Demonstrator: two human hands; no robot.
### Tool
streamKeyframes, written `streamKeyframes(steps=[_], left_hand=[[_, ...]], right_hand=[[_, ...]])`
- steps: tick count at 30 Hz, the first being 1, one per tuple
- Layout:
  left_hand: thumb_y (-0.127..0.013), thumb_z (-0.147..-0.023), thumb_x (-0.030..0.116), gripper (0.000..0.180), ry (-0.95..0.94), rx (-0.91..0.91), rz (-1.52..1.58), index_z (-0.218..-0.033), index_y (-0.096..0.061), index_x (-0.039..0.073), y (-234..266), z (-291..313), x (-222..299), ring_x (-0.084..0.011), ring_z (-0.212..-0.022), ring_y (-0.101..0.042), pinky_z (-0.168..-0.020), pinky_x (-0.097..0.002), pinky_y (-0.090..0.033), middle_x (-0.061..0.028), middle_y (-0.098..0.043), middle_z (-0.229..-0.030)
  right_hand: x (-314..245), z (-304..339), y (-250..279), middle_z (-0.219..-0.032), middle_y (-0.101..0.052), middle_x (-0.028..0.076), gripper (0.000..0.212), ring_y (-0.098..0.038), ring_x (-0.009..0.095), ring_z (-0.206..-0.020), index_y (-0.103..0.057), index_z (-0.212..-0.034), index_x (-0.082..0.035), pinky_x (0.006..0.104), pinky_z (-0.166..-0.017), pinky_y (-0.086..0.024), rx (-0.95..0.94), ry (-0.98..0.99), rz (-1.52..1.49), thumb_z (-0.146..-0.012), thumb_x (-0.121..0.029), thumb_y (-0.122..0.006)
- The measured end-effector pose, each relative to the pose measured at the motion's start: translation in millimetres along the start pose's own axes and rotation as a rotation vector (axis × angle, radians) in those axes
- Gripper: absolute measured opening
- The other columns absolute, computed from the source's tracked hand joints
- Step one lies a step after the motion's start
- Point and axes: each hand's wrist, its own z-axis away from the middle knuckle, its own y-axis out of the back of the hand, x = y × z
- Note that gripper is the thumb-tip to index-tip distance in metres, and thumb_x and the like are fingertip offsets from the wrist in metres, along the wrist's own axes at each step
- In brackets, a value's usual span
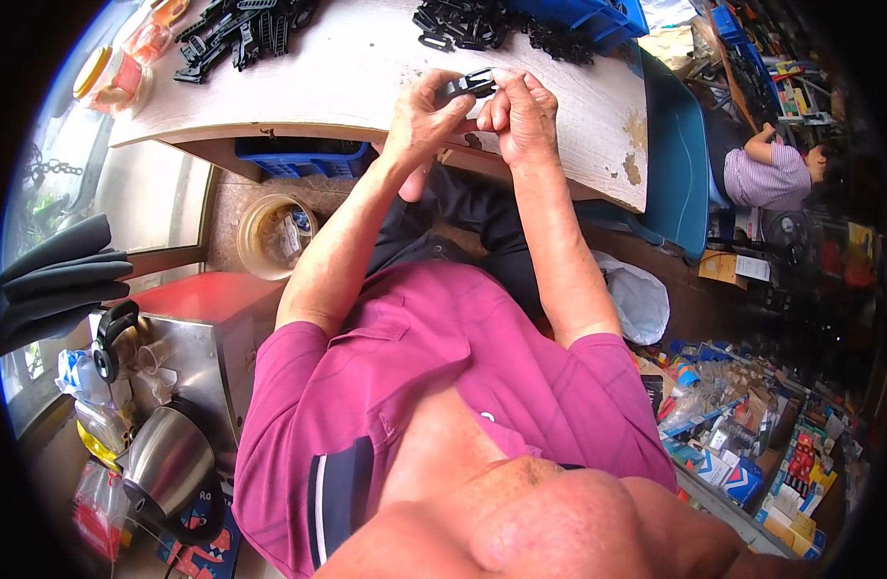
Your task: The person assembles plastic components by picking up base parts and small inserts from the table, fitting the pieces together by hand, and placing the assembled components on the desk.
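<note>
Over the near edge of the pale worktable, both hands meet at a small black plastic part with a slotted, frame-like shape. My left hand grips its left end between thumb and fingers. At its right end, the fingers of my right hand are pinched together against it; whether they also hold some tiny piece cannot be made out. Beyond my left hand lies a heap of long black plastic parts. Farther back, past my right hand, are a pile of black pieces and smaller black bits.
A blue crate stands at the back right, a lidded jar at the left. Below the table are a blue basket and a bucket. A teal chair adjoins the right edge; another person is farther right.
</note>
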Motion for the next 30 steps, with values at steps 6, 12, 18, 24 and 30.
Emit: streamKeyframes(steps=[6,12,18,24,30], left_hand=[[-0.067,-0.088,0.014,0.027,-0.083,0.016,-0.195,-0.109,-0.061,-0.001,-2,2,3,-0.0059,-0.069,-0.057,-0.061,-0.0217,-0.051,-0.0014,-0.061,-0.077],[-0.067,-0.090,0.020,0.024,0.098,0.116,-0.089,-0.102,-0.064,0.000,-12,5,24,-0.0063,-0.063,-0.057,-0.057,-0.0211,-0.050,-0.0038,-0.064,-0.076],[-0.065,-0.091,0.019,0.018,0.141,0.163,0.095,-0.094,-0.066,0.002,-9,4,18,-0.0062,-0.056,-0.054,-0.050,-0.0210,-0.048,-0.0038,-0.064,-0.072],[-0.066,-0.089,0.016,0.014,0.175,0.111,0.207,-0.091,-0.064,0.002,-7,7,26,-0.0059,-0.053,-0.051,-0.048,-0.0206,-0.045,-0.0028,-0.061,-0.070],[-0.064,-0.091,0.014,0.012,0.192,0.031,0.238,-0.091,-0.063,0.002,-3,8,24,-0.0058,-0.056,-0.052,-0.051,-0.0196,-0.043,-0.0019,-0.061,-0.070]], right_hand=[[0,2,1,-0.046,-0.045,0.000,0.014,-0.046,0.014,-0.036,-0.060,-0.080,-0.003,0.0289,-0.039,-0.044,-0.002,-0.020,0.032,-0.084,-0.016,-0.067],[3,8,2,-0.048,-0.045,0.000,0.013,-0.044,0.011,-0.037,-0.060,-0.081,-0.003,0.0301,-0.040,-0.046,0.044,-0.072,0.019,-0.085,-0.014,-0.066],[13,10,-1,-0.052,-0.047,0.002,0.027,-0.041,0.012,-0.041,-0.059,-0.079,-0.003,0.0302,-0.040,-0.046,0.191,-0.121,0.154,-0.082,-0.026,-0.071],[16,16,-2,-0.059,-0.051,0.002,0.033,-0.042,0.011,-0.043,-0.064,-0.083,-0.001,0.0291,-0.037,-0.042,0.067,-0.199,0.182,-0.088,-0.033,-0.060],[24,19,5,-0.064,-0.053,0.001,0.023,-0.045,0.012,-0.040,-0.058,-0.076,-0.008,0.0265,-0.035,-0.038,0.105,-0.118,0.171,-0.091,-0.026,-0.059]])
